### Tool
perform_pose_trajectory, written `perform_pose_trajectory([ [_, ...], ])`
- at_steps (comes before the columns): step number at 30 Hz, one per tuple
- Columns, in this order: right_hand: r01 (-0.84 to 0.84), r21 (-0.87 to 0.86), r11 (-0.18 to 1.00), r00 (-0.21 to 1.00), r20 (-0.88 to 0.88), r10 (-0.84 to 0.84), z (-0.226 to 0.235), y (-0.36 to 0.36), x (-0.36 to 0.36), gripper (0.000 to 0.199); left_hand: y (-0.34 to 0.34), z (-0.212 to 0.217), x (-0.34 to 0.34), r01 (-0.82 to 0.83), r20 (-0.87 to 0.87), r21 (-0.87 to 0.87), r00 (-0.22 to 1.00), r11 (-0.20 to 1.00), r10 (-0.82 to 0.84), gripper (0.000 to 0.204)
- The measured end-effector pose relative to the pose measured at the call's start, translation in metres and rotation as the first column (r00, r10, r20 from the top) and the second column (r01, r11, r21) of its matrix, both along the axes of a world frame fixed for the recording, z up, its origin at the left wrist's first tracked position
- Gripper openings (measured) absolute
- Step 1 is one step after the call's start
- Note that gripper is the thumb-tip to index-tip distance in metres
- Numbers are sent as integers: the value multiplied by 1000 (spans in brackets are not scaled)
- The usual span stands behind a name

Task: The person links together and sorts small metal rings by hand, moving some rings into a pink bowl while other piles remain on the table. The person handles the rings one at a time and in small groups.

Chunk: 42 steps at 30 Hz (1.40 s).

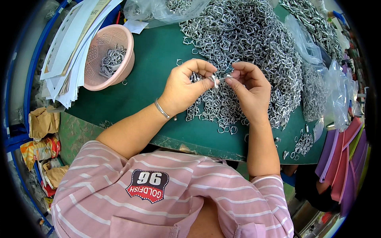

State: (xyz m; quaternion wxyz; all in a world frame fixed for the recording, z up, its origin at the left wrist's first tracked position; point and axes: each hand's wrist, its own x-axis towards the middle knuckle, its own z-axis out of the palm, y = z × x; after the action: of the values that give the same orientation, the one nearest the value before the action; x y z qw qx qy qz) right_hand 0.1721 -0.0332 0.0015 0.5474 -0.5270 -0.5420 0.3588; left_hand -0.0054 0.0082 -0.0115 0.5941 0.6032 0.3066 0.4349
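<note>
My left hand (178, 88) is closed around several small silver metal rings, and one shiny silver piece (214, 81) sticks out between its thumb and fingertips. Facing it, a short gap away, my right hand (254, 92) pinches a small silver metal piece (228, 76) between thumb and finger. The exact shape of either pinched piece is too small to make out. Both hands are raised over the near left part of a large heap of silver ring-shaped metal pieces (250, 31) on the green table (158, 47).
At the left stand a pink perforated basket (126, 70) with metal pieces inside and a stack of papers (65, 51). Plastic bags (168, 16) lie at the back. On the right are a filled clear bag (313, 93), a small ring cluster (303, 144) and coloured strips (343, 162).
</note>
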Motion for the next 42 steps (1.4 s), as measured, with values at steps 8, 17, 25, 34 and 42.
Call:
perform_pose_trajectory([
  [8,-91,17,996,966,-240,92,3,-4,-6,29,-1,4,-3,28,-100,117,995,993,-16,12],
  [17,-120,31,992,919,381,100,2,7,1,15,8,0,-5,-201,120,-21,972,979,202,18],
  [25,-128,13,992,789,607,94,-5,10,-3,12,10,3,-4,-37,364,-355,915,934,174,13],
  [34,-39,-87,995,947,314,64,0,2,-1,10,6,-5,-6,50,383,-245,922,968,50,12],
  [42,-100,190,977,775,631,-44,-10,9,-6,21,4,1,-2,-47,337,-244,932,969,131,14],
])
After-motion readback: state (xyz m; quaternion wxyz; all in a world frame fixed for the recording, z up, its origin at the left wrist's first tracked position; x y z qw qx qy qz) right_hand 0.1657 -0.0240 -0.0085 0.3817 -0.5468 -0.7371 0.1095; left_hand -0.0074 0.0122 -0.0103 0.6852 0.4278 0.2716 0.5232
